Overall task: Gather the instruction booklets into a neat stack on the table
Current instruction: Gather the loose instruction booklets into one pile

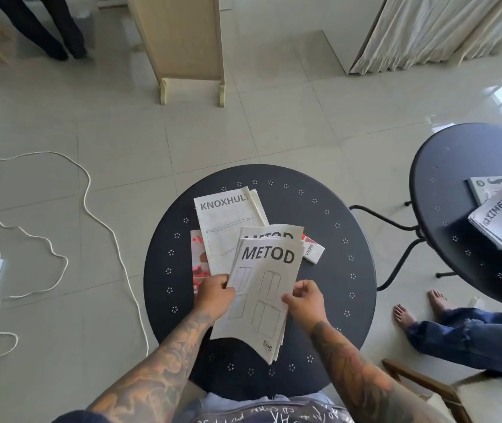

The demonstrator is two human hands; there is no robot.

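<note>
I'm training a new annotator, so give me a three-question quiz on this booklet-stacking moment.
1. True or false: both hands grip the white METOD paper booklet.
2. Which title lies printed on the white booklet farthest from the person? A) KNOXHULT B) PAX
3. Fill in: the booklets lie on a round ____ metal table.

Key: 1 true, left hand and right hand at its edges; 2 A; 3 black.

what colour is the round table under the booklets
Black, or very dark grey, with small white dot clusters ringing the round table; the head view shows it.
</note>
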